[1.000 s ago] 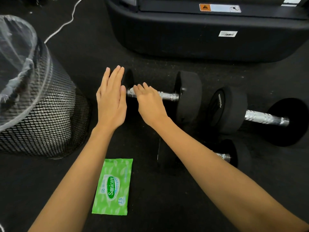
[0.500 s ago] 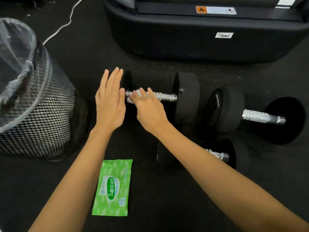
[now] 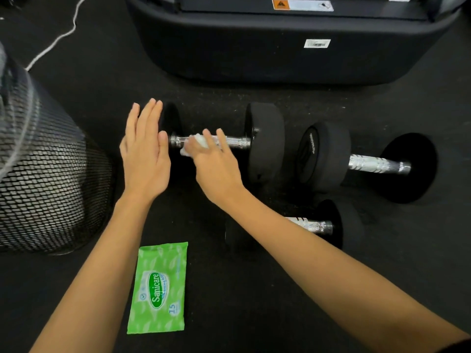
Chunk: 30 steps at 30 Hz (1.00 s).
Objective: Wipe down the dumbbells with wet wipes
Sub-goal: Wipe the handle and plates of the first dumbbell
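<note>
A black dumbbell (image 3: 265,141) with a chrome handle lies on the dark floor at the centre. My right hand (image 3: 214,164) holds a white wet wipe (image 3: 196,145) against that handle, fingers curled over it. With straight fingers, my left hand (image 3: 145,154) presses flat against the dumbbell's left weight, which it mostly hides. A second dumbbell (image 3: 367,163) lies to the right. A third dumbbell (image 3: 328,226) sits nearer, partly behind my right forearm. The green wet wipes pack (image 3: 159,287) lies on the floor between my arms.
A black mesh bin (image 3: 43,189) with a clear liner stands at the left. The black base of a large exercise machine (image 3: 280,49) fills the back. A white cable (image 3: 54,39) runs across the floor at the top left.
My right hand has slid along the handle with the wipe, first left then back right, and more of the wipe now shows. My left hand has stayed on the left weight.
</note>
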Available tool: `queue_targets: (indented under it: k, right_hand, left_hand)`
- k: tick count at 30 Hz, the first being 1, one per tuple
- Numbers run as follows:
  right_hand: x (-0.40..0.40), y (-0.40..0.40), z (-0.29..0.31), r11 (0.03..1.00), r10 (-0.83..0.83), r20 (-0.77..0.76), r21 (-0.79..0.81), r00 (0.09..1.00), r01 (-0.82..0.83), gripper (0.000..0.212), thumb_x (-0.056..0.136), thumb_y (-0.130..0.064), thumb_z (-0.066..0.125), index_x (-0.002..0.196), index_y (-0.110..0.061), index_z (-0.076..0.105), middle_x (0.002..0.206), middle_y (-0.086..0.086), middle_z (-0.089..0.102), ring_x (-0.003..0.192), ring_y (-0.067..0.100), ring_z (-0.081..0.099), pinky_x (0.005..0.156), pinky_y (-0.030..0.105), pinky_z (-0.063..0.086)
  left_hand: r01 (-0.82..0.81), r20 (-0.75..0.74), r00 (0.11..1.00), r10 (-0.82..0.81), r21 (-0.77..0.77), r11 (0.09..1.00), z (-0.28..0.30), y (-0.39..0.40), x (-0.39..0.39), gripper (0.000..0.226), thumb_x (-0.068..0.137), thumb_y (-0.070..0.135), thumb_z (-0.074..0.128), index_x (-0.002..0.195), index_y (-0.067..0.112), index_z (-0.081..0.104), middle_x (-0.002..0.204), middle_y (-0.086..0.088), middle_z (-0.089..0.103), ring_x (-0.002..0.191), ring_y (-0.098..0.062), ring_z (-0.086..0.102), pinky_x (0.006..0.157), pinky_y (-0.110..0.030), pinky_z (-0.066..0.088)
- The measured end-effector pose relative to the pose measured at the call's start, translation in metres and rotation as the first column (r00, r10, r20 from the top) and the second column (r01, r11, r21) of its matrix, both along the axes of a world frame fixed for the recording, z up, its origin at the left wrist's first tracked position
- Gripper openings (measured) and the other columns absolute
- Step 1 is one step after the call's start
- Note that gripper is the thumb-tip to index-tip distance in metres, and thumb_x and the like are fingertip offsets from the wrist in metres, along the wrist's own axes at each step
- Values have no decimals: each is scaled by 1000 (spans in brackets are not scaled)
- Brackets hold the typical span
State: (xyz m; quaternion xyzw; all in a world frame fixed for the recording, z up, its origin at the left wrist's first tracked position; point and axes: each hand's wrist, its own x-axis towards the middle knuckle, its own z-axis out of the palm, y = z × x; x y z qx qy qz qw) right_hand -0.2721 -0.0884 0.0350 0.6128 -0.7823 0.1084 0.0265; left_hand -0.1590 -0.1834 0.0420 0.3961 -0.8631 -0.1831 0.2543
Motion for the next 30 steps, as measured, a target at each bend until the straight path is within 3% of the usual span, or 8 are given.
queue_targets:
  k: [3,10,16,20,22,26,28,30]
  right_hand:
    - [-11,-10,3,994,-111,29,-4,993,111,54,90,-6,55,142,-12,42,146,6,46,143,29,28,121,45,6]
    - [-5,-17,4,998,69,66,-2,995,-69,56,94,-3,51,147,-10,34,152,8,37,143,23,28,118,33,16]
    - [-10,-34,13,990,-130,157,-25,979,136,27,89,-5,56,115,-9,60,108,7,67,114,22,57,117,33,23]
    - [-8,-31,10,998,5,211,-60,978,7,39,91,-3,54,128,-11,56,125,6,61,122,20,53,109,29,33]
    - [-10,-22,7,998,17,217,-55,976,-5,43,89,-3,56,131,-15,56,130,5,59,120,22,55,100,34,46]
    - [-22,-27,22,983,-160,276,-45,948,179,33,86,-15,60,117,-24,66,107,3,69,97,24,65,82,37,52]
    - [-31,-37,32,964,-223,294,-75,929,255,36,87,-15,62,122,-24,64,109,3,69,99,24,64,82,36,51]
    - [-29,-44,32,972,-191,294,-76,937,222,41,87,-10,59,126,-23,61,112,5,68,102,25,64,85,36,51]
  left_hand:
    - [-7,-4,1000,7,-3,1000,0,2,-2,47,108,30,26,155,24,22,163,11,17,151,-9,2,116,-52,15]
    - [-14,6,1000,14,-6,1000,1,4,-1,48,108,30,26,155,25,21,163,12,16,151,-8,2,116,-50,16]
    - [-23,11,1000,23,-11,1000,1,4,-2,48,108,31,25,156,25,20,163,12,16,151,-8,1,116,-52,15]
    - [-26,27,999,26,-19,999,3,5,-1,48,108,29,25,156,25,20,163,11,15,151,-9,2,115,-52,17]
    - [-26,25,999,27,-21,999,3,6,-1,48,108,29,26,156,24,20,163,11,15,151,-9,2,115,-52,18]
    - [-40,17,999,40,-18,999,1,8,0,48,108,27,27,155,25,21,163,11,16,151,-9,2,115,-50,18]
    - [-39,10,999,39,-18,999,1,9,0,48,108,27,27,155,25,21,163,11,16,151,-10,3,115,-50,18]
    - [-38,11,999,38,-27,999,0,9,1,48,108,27,26,155,24,21,163,11,16,151,-10,3,115,-50,19]
